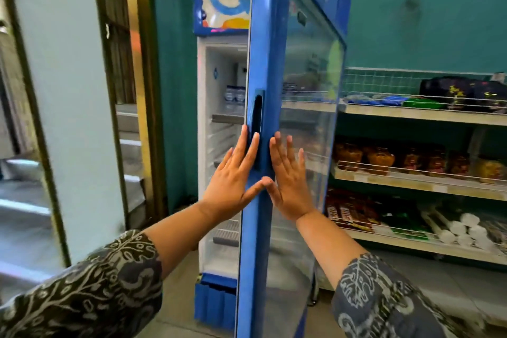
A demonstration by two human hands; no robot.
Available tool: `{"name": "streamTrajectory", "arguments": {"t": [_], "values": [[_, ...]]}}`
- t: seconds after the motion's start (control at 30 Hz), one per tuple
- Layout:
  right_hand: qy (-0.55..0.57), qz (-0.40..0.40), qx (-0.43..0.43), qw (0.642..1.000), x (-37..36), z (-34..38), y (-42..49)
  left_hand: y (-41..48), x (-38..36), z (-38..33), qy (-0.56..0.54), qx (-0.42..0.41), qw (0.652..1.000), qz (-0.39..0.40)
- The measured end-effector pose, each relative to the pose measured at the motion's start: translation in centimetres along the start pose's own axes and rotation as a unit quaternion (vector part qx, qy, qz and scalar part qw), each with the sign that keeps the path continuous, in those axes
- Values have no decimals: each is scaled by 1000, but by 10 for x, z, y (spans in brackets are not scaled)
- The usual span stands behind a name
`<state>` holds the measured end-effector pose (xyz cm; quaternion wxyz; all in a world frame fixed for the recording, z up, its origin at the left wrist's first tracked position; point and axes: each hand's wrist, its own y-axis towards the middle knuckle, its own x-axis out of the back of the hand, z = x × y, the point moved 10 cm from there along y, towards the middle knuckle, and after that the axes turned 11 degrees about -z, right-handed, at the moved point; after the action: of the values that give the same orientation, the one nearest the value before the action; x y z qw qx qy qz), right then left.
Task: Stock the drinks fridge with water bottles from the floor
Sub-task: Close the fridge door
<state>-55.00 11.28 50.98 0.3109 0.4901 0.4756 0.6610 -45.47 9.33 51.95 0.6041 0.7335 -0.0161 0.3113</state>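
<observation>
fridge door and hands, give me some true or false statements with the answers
1. The fridge door stands partly open. True.
2. Water bottles stand on a shelf inside the fridge. True.
3. The left hand grips a bottle. False: it rests on the door at the handle, fingers straight, holding nothing.
4. The right hand hangs clear of the door. False: it presses on the door with straight fingers.
</observation>
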Motion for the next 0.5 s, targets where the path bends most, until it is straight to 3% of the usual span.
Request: {"name": "streamTrajectory", "arguments": {"t": [0.33,0.5], "values": [[-10,-18,-79,997,-132,11,44,6,-1,160,17,27,999,35],[-53,21,-90,994,-180,-9,52,17,-13,227,-17,58,997,42]]}}
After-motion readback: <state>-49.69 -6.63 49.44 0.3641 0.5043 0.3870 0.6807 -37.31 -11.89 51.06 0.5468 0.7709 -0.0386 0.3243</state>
